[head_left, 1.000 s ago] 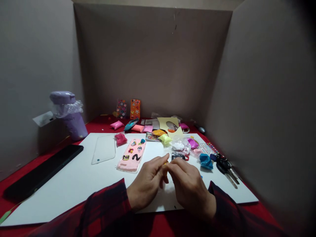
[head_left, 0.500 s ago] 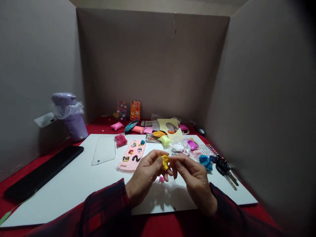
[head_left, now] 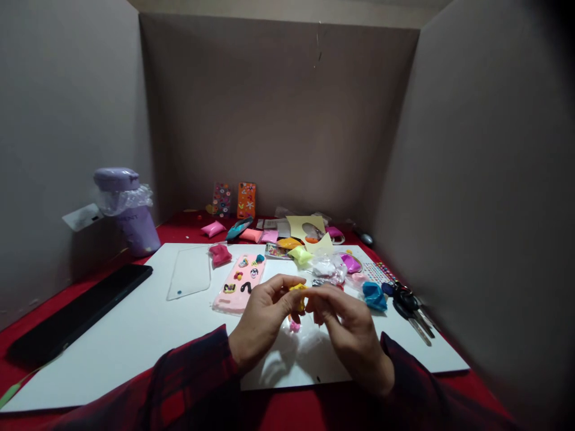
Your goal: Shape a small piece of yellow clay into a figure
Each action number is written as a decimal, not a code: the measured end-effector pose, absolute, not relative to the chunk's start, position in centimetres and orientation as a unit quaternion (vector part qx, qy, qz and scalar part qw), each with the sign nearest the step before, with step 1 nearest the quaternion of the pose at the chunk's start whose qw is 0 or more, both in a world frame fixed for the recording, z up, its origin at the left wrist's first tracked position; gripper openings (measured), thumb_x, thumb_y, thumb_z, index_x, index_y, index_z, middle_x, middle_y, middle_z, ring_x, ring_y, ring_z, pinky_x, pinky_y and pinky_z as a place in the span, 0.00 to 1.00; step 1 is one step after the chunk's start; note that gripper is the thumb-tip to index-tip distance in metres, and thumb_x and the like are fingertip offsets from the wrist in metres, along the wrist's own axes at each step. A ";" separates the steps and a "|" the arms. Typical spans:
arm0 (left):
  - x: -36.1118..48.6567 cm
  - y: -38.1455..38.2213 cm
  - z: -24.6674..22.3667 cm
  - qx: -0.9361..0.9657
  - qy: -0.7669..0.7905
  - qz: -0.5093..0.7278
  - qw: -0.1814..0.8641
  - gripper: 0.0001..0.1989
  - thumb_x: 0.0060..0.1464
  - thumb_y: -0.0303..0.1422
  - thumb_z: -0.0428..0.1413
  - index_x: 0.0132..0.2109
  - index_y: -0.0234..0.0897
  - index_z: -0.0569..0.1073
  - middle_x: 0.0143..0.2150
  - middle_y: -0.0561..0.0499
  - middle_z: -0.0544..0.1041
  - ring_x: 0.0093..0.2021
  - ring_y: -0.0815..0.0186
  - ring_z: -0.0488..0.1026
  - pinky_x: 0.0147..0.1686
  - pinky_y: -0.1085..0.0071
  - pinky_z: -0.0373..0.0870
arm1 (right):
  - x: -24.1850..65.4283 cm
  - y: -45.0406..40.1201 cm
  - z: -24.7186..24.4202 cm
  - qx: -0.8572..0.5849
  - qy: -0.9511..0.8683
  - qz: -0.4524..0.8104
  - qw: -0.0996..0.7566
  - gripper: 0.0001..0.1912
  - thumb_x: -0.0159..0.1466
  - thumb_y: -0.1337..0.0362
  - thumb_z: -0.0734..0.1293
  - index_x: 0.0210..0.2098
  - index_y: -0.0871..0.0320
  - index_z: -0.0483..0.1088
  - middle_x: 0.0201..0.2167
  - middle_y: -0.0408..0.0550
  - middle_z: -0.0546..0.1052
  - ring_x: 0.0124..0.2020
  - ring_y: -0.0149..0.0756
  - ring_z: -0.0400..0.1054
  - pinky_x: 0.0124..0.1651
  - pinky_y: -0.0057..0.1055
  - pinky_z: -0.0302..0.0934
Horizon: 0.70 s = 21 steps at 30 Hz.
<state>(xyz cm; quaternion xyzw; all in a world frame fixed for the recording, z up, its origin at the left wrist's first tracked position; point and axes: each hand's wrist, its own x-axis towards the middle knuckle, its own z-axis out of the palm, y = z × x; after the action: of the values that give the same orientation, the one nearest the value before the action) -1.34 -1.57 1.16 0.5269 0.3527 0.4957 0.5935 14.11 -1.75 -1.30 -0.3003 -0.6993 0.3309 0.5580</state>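
Observation:
Between the fingertips of my left hand [head_left: 269,314] is a small lump of yellow modelling clay [head_left: 298,288], pinched above the white board. My right hand [head_left: 344,323] presses its fingers against the same clay from the other side, hiding part of it. Just left of my hands lies a pink clay-covered phone case [head_left: 237,292] with small decorations and black squiggles on it. Below my fingers a pink bit of clay [head_left: 294,327] rests on clear plastic film [head_left: 309,336].
A clear phone case [head_left: 189,275] and a red clay packet [head_left: 220,255] lie on the white board [head_left: 135,335]. Scissors [head_left: 411,308] and a blue packet [head_left: 374,297] are at right. At left are a black phone-like slab [head_left: 83,314] and a purple bottle [head_left: 135,218].
My right hand has moved slightly left, and its fingers now close in over the yellow clay, which shows less than before. My left hand has barely moved.

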 end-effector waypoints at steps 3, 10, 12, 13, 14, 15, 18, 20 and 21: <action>-1.3 -1.5 1.1 0.524 0.352 0.501 0.592 0.17 0.49 0.41 0.59 0.40 0.31 0.72 0.24 0.52 0.69 0.25 0.70 0.66 0.27 0.73 0.64 | 14.2 -1.9 -1.3 -0.295 -0.727 0.292 0.547 0.10 0.63 0.68 0.63 0.42 0.58 0.72 0.28 0.46 0.71 0.27 0.33 0.63 0.30 0.30 0.58; -1.3 -1.4 0.8 0.452 0.290 0.520 0.664 0.16 0.51 0.39 0.57 0.43 0.31 0.72 0.31 0.48 0.72 0.28 0.70 0.68 0.29 0.73 0.64 | 14.2 -1.2 -0.6 -0.260 -0.491 0.600 0.575 0.12 0.61 0.57 0.66 0.34 0.61 0.70 0.24 0.45 0.70 0.21 0.28 0.61 0.24 0.25 0.55; -1.3 -1.4 0.8 0.459 0.290 0.520 0.660 0.17 0.51 0.39 0.58 0.43 0.32 0.72 0.31 0.48 0.72 0.29 0.69 0.68 0.30 0.73 0.64 | 14.2 -1.1 -0.5 -0.255 -0.467 0.635 0.560 0.13 0.59 0.56 0.68 0.33 0.62 0.69 0.24 0.45 0.70 0.21 0.28 0.61 0.24 0.25 0.55; -1.3 -1.4 0.8 0.464 0.292 0.517 0.657 0.17 0.51 0.40 0.58 0.44 0.32 0.72 0.31 0.48 0.72 0.29 0.69 0.68 0.31 0.73 0.64 | 14.2 -1.1 -0.5 -0.253 -0.461 0.644 0.555 0.13 0.59 0.56 0.68 0.33 0.62 0.69 0.24 0.45 0.70 0.21 0.28 0.61 0.24 0.25 0.55; -1.4 -1.4 0.8 0.468 0.297 0.514 0.655 0.17 0.51 0.40 0.58 0.44 0.33 0.72 0.30 0.48 0.72 0.29 0.69 0.68 0.31 0.73 0.63 | 14.2 -1.1 -0.5 -0.252 -0.457 0.651 0.551 0.13 0.59 0.56 0.68 0.32 0.62 0.68 0.24 0.45 0.70 0.21 0.28 0.60 0.25 0.25 0.55; -1.4 -1.4 0.8 0.472 0.303 0.511 0.651 0.18 0.51 0.40 0.58 0.45 0.34 0.72 0.31 0.49 0.72 0.29 0.70 0.68 0.31 0.73 0.63 | 14.2 -1.1 -0.5 -0.251 -0.456 0.655 0.548 0.13 0.60 0.56 0.67 0.32 0.61 0.68 0.24 0.45 0.70 0.21 0.28 0.60 0.25 0.25 0.55; -1.4 -1.4 0.8 0.484 0.319 0.521 0.627 0.17 0.50 0.40 0.58 0.45 0.36 0.71 0.34 0.50 0.72 0.30 0.70 0.67 0.30 0.73 0.64 | 14.2 -1.1 -0.6 -0.249 -0.469 0.636 0.560 0.12 0.60 0.57 0.67 0.33 0.60 0.68 0.25 0.45 0.70 0.22 0.28 0.61 0.25 0.24 0.55; -1.5 -1.4 0.9 0.509 0.334 0.524 0.596 0.15 0.50 0.39 0.58 0.43 0.36 0.71 0.32 0.51 0.71 0.28 0.70 0.67 0.29 0.73 0.64 | 14.1 -1.1 -0.7 -0.257 -0.498 0.593 0.578 0.11 0.62 0.58 0.65 0.33 0.60 0.67 0.26 0.46 0.71 0.23 0.28 0.61 0.26 0.24 0.55; -1.5 -1.5 0.9 0.527 0.342 0.527 0.572 0.13 0.50 0.38 0.58 0.42 0.36 0.71 0.31 0.51 0.71 0.29 0.70 0.66 0.29 0.73 0.63 | 14.1 -1.1 -0.8 -0.263 -0.518 0.564 0.587 0.10 0.63 0.58 0.64 0.33 0.60 0.67 0.26 0.46 0.71 0.23 0.28 0.61 0.26 0.25 0.56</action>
<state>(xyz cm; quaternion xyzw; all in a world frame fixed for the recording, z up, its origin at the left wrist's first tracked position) -1.49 -1.54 0.92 0.5272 0.3421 0.5273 0.5719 14.11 -1.09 -0.84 -0.2631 -0.5180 0.5642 0.5867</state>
